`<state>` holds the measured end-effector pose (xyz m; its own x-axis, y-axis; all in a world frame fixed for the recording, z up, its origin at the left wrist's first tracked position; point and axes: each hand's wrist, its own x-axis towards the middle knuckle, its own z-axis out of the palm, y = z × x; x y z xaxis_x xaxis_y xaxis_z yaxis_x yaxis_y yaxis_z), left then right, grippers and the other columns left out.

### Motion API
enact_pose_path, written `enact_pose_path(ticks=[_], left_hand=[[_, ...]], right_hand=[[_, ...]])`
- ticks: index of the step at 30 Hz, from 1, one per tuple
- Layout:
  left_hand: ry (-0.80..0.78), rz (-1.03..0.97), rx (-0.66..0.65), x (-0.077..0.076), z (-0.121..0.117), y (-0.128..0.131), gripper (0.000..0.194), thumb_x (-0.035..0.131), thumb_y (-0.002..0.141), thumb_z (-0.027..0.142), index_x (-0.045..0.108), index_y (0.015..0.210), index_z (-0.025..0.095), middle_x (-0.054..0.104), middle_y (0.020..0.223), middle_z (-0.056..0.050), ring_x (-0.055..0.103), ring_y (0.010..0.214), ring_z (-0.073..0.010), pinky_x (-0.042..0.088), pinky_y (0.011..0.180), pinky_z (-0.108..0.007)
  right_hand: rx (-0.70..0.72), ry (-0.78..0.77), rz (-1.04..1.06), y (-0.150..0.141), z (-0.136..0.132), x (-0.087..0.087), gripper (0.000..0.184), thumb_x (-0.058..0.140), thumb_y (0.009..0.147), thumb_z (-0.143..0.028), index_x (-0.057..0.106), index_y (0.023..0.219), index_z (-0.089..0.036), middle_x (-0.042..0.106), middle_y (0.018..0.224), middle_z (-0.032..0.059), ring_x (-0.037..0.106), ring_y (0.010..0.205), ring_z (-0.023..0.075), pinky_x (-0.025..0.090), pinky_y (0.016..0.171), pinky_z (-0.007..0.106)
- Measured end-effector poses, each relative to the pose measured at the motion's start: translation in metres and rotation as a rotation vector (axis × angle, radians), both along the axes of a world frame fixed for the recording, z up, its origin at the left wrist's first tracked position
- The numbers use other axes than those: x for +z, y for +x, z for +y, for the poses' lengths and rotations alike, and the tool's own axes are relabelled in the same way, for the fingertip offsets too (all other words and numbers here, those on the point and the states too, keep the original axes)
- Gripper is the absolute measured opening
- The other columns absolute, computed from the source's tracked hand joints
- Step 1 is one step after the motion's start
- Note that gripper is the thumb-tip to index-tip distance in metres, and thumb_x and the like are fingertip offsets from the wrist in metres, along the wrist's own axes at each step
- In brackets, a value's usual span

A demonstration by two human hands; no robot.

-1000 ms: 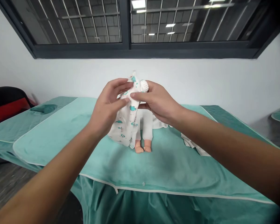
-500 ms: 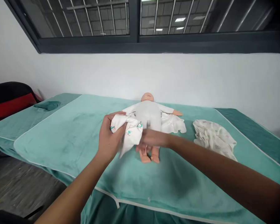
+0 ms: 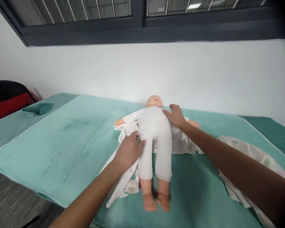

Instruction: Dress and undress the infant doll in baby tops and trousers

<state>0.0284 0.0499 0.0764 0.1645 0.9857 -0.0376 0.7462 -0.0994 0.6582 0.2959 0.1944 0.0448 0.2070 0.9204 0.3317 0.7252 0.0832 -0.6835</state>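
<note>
A baby doll (image 3: 154, 123) with a white cloth body lies on its back, arms spread and bare feet towards me. My left hand (image 3: 129, 150) rests by the doll's hip, thumb on its thigh and fingers apart over a white baby garment (image 3: 128, 128). That garment spreads under and beside the doll, with a printed patch showing near the feet. At the doll's shoulder on the right is my right hand (image 3: 177, 116), thumb and fingers apart, nothing held. Its forearm covers part of the doll's arm and of the garment.
Teal padded cover (image 3: 61, 142) lies over the table. To the right, a crumpled white printed cloth (image 3: 247, 152) is partly behind my right forearm. A white wall (image 3: 97, 72) and a dark window frame (image 3: 85, 33) stand behind. A black and red object (image 3: 9, 99) sits at far left.
The printed garment went from being held up in both hands to lying beside and under the doll. My hands have let go and moved onto the doll. My view has tilted down and closer.
</note>
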Motion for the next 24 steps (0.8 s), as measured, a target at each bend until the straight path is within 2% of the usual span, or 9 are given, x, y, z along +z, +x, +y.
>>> enact_pose_path(ticks=[2,4,7,11,14,19,22,24], left_hand=[[-0.12,-0.041,-0.027,0.005,0.012,0.01,0.052,0.049,0.09,0.054,0.055,0.127,0.019,0.069,0.118,-0.014,0.064,0.111,-0.0334,0.048,0.096,-0.047],[-0.214,-0.177,-0.015,0.007,0.023,0.018,0.059,0.053,0.087,0.061,0.053,0.131,0.021,0.068,0.124,-0.012,0.064,0.112,-0.0321,0.049,0.096,-0.044],[-0.363,-0.459,0.032,0.01,0.033,0.026,0.07,0.062,0.082,0.062,0.048,0.137,0.021,0.063,0.135,-0.012,0.063,0.117,-0.0286,0.052,0.097,-0.038],[-0.485,-0.739,0.047,0.018,0.039,0.023,0.067,0.069,0.079,0.058,0.054,0.132,0.021,0.064,0.133,-0.012,0.065,0.115,-0.0287,0.056,0.093,-0.039],[-0.451,-0.843,0.049,0.027,0.048,0.006,0.066,0.071,0.076,0.059,0.058,0.129,0.022,0.066,0.13,-0.013,0.068,0.112,-0.0304,0.059,0.087,-0.038],[-0.37,-0.813,0.115,0.047,0.075,-0.041,0.063,0.072,0.074,0.06,0.062,0.125,0.025,0.069,0.126,-0.011,0.07,0.105,-0.0308,0.061,0.079,-0.035],[-0.336,-0.8,0.14,0.055,0.09,-0.075,0.061,0.071,0.076,0.056,0.062,0.124,0.021,0.072,0.119,-0.012,0.072,0.096,-0.0295,0.061,0.08,-0.037],[-0.325,-0.803,0.177,0.057,0.098,-0.099,0.062,0.071,0.077,0.055,0.061,0.125,0.018,0.073,0.113,-0.013,0.073,0.09,-0.028,0.061,0.079,-0.039]], right_hand=[[0.005,-0.128,0.002,0.005,0.021,-0.002,0.073,0.054,0.086,-0.057,0.043,0.14,-0.008,0.053,0.135,0.0229,0.052,0.123,0.0342,0.039,0.105,0.046],[0.068,-0.269,0.032,0.006,0.035,0.001,0.081,0.048,0.089,-0.065,0.036,0.147,-0.01,0.056,0.136,0.0218,0.054,0.123,0.0344,0.039,0.105,0.045],[0.188,-0.371,0.041,0.003,0.047,0.012,0.079,0.044,0.089,-0.073,0.046,0.142,-0.015,0.056,0.14,0.0184,0.055,0.125,0.0334,0.04,0.106,0.042],[0.284,-0.451,0.065,-0.004,0.053,0.03,0.079,0.05,0.083,-0.078,0.056,0.135,-0.02,0.057,0.14,0.013,0.057,0.123,0.0328,0.045,0.102,0.042],[0.292,-0.464,0.092,-0.016,0.059,0.047,0.084,0.055,0.078,-0.08,0.056,0.135,-0.018,0.057,0.14,0.0141,0.059,0.12,0.034,0.048,0.098,0.042],[0.337,-0.411,0.131,-0.063,0.079,0.076,0.082,0.057,0.079,-0.077,0.056,0.135,-0.016,0.06,0.137,0.0145,0.062,0.115,0.033,0.05,0.094,0.042],[0.446,-0.356,0.145,-0.104,0.097,0.083,0.072,0.059,0.083,-0.069,0.059,0.13,-0.014,0.062,0.133,0.0148,0.062,0.114,0.0322,0.05,0.095,0.04],[0.571,-0.278,0.156,-0.134,0.112,0.08,0.061,0.059,0.087,-0.062,0.062,0.126,-0.015,0.064,0.13,0.0137,0.062,0.114,0.0307,0.049,0.097,0.04]])
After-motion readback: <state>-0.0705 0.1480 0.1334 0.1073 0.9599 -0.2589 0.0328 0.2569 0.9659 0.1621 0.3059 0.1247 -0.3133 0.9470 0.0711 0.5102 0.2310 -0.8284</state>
